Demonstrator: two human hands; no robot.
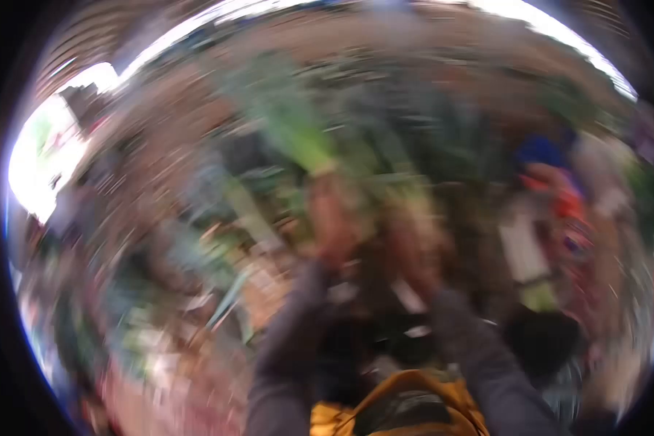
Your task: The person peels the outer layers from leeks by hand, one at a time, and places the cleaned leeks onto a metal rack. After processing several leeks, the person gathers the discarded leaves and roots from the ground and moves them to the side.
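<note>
Motion smears the whole view. My left hand (pixel 332 218) is wrapped round the pale base of a leek (pixel 301 138), whose green leaves fan up and to the left. To its right, my right hand (pixel 416 243) is at the lower end of a second bunch of leek-like stalks (pixel 400 163); its fingers are too blurred to make out. Another pale green stalk (pixel 254 214) lies left of my left hand.
Blurred greens and leaf scraps (pixel 152 341) spread over the left side. At the right are a person in blue and red clothing (pixel 570 211) and a pale stalk (pixel 525 243). A yellow and black item (pixel 407 407) is at the bottom centre, close to my body.
</note>
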